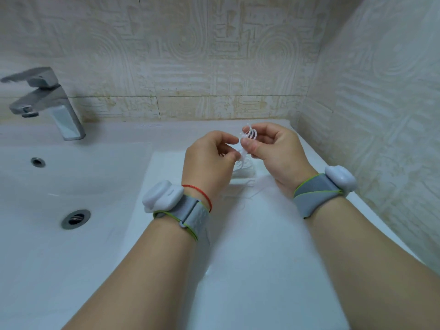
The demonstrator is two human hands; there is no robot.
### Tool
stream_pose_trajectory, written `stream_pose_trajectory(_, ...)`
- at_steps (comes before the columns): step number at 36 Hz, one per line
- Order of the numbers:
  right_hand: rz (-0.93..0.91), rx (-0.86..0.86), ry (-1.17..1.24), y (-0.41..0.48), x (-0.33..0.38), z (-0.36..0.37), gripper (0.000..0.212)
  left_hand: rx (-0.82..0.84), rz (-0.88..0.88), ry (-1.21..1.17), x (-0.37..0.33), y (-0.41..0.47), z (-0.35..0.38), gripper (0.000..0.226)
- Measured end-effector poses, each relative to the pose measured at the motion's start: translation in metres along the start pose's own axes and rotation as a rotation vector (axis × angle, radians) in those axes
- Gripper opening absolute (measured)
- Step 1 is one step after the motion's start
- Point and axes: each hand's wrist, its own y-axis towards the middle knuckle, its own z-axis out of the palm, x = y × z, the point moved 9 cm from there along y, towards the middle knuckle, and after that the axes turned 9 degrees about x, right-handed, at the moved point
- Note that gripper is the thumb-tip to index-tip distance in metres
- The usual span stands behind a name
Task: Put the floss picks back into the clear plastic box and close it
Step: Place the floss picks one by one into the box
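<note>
White plastic floss picks [248,134] bunched between both hands, raised above the white counter [250,246] right of the sink basin [59,186]. Right hand [273,151] pinching the bunch between thumb and forefinger, curved heads fanned upward past the fingertips. Left hand [209,158] closed narrowly on the lower ends of the same bunch, thumb and forefinger tips nearly touching the right thumb. More picks [246,169] lying loose in a small pile on the counter, directly under the hands and partly hidden by them; a few thin stray pieces [250,194] scattered just nearer, between the two wrists. Clear plastic box: cannot tell where it is, possibly hidden under the hands or too faint against the white surface. Grey straps with green edging on both wrists, each carrying a white device: left wrist device [163,196] facing the basin, right wrist device [340,178] facing the tiled side wall [381,115]. Thin red string bracelet [202,194] on the left wrist, just beyond the strap. Chrome faucet [47,103] at the far rim of the basin, drain [75,219] and overflow hole [38,161] in the bowl. Beige patterned tiles [190,55] behind the counter.
</note>
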Motion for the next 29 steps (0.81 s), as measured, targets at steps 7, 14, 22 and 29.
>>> stream_pose_trajectory(7,0.095,0.096,0.037,-0.001,-0.012,0.016,0.016,-0.112,-0.087,-0.377,0.01,0.003,-0.014,0.014)
stream_pose_trajectory(14,0.115,-0.02,0.102,0.001,-0.016,0.007,0.02,-0.109,-0.166,-0.506,0.025,0.005,-0.009,0.02)
stream_pose_trajectory(22,0.18,-0.062,0.177,-0.002,-0.025,0.003,0.017,0.002,0.1,0.154,-0.01,-0.005,0.011,0.029)
stream_pose_trajectory(29,0.181,-0.058,0.24,-0.002,-0.025,0.006,0.012,0.075,0.163,0.31,-0.02,-0.009,0.026,0.036)
